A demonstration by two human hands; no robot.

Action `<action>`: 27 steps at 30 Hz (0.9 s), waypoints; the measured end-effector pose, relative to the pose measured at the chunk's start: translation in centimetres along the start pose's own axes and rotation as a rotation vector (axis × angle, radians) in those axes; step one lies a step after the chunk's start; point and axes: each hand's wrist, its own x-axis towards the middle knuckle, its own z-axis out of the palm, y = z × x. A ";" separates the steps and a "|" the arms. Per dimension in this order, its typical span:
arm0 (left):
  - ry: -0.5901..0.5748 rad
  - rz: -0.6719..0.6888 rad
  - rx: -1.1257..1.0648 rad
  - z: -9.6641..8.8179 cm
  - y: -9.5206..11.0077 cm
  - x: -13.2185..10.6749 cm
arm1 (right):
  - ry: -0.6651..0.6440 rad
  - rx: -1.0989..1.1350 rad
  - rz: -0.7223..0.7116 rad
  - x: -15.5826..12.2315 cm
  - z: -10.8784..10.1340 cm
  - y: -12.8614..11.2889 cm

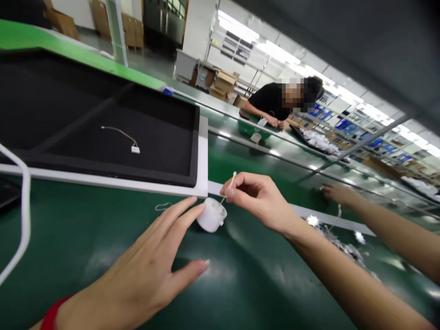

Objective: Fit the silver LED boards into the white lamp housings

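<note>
Small white round part (212, 215) lies on its side on green worktop (103, 247). Our left hand (144, 270) fingers released, index touching it; right hand (256, 195) pinching swab (232, 179) at it.

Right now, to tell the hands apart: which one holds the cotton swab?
The right hand, pinching the swab above the white round part; the left hand touches that part, a co-worker's hand rests farther right.

Bright strip lights (275, 50) line the ceiling. Cardboard boxes (223, 85) sit stacked by a white wall (202, 27). Shelves (385, 146) stand at the far right.
</note>
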 end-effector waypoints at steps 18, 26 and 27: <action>-0.341 0.236 -0.078 -0.6 0.6 0.6 | -0.140 -0.272 -0.487 -13.0 7.8 1.3; -0.356 0.131 -0.056 -0.8 0.0 -1.1 | -0.142 -0.322 -0.540 -13.0 8.8 3.3; -0.309 0.114 -0.065 -0.4 -0.1 -1.4 | -0.152 -0.341 -0.567 -13.2 8.8 3.5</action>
